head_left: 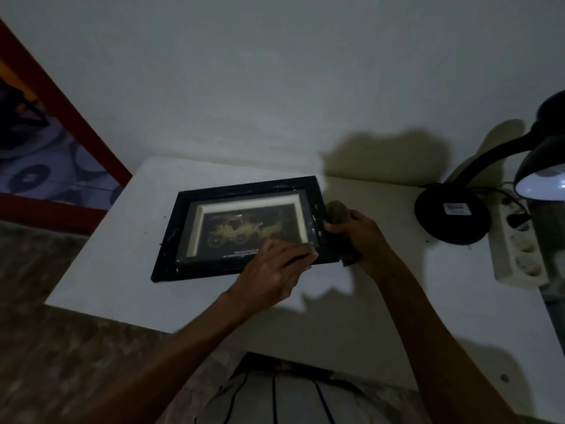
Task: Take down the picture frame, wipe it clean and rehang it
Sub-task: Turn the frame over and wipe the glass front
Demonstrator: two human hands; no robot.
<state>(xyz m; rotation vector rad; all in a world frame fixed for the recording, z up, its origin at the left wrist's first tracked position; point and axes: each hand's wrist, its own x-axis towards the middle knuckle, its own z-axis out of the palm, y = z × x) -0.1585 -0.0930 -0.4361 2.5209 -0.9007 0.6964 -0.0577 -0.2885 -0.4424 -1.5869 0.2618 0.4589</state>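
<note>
Black-moulded picture frame [244, 228] lies flat, face up, on the white table [397, 286], so removal from the wall is complete. Left hand [272, 267] rests on the near right corner, fingers extended and lightly curved, steadying it. Right hand [360, 240] grips a bunched cloth [337, 214] against the frame's right edge; wiping is judged in progress. Rehanging remains. Farther right stands a black desk lamp [452, 215].

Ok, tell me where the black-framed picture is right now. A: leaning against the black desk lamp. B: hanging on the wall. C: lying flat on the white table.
C: the black-framed picture lies flat on the white table, under the left hand.
</note>
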